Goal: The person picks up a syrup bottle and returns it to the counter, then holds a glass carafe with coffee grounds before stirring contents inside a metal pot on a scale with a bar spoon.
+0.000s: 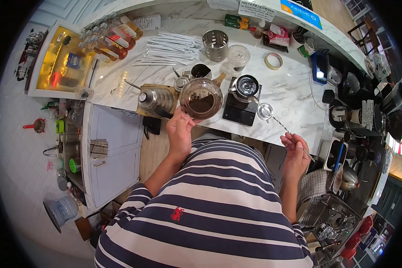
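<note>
My left hand [181, 129] is closed on the near side of a round glass coffee server [213, 90]. Dark liquid or residue shows at its bottom. Between the fingers of my right hand [295, 154] is a long bar spoon [282, 126] with a twisted stem. Its bowl end reaches toward a round cup [246, 86] with a dark inside, standing on a black scale [237, 112]. A small shiny round piece [265, 112] lies under or beside the spoon; its kind is unclear.
A gooseneck kettle [155, 101] stands left of the server, near small metal pitchers [182, 83]. Farther back are white straws [169, 48], a perforated metal canister [215, 44], a glass jar [238, 56] and a tape roll [273, 60]. Bottles [116, 40] line the back left.
</note>
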{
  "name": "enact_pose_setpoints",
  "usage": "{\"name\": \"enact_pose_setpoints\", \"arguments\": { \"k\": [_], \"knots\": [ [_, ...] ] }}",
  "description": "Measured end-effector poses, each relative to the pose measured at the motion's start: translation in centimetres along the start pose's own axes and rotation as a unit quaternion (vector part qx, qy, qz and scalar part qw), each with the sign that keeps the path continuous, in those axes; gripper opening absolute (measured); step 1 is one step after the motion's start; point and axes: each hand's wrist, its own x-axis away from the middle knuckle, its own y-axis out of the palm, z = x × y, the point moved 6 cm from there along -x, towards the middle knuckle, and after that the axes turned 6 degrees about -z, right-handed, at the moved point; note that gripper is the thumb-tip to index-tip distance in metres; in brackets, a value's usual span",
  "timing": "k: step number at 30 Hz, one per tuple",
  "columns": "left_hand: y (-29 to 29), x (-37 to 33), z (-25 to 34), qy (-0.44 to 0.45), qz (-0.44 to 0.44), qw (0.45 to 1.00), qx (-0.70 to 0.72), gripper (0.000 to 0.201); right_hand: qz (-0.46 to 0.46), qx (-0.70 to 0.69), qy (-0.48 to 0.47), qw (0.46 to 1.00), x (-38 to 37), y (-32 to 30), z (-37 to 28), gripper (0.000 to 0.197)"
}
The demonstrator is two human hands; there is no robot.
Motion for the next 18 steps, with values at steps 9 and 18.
{"name": "enact_pose_setpoints", "arguments": {
  "k": [9,18],
  "knots": [
    [0.2,-0.6,-0.3,-0.010,-0.011,1.000,0.015,0.027,0.041,-0.122,-0.049,0.990,0.8,-1.0,-4.3,0.034],
    [1.3,-2.8,1.4,0.029,-0.060,0.994,-0.090,0.021,-0.043,-0.144,-0.153,0.977,1.1,3.6,-9.8,0.035]
  ]
}}
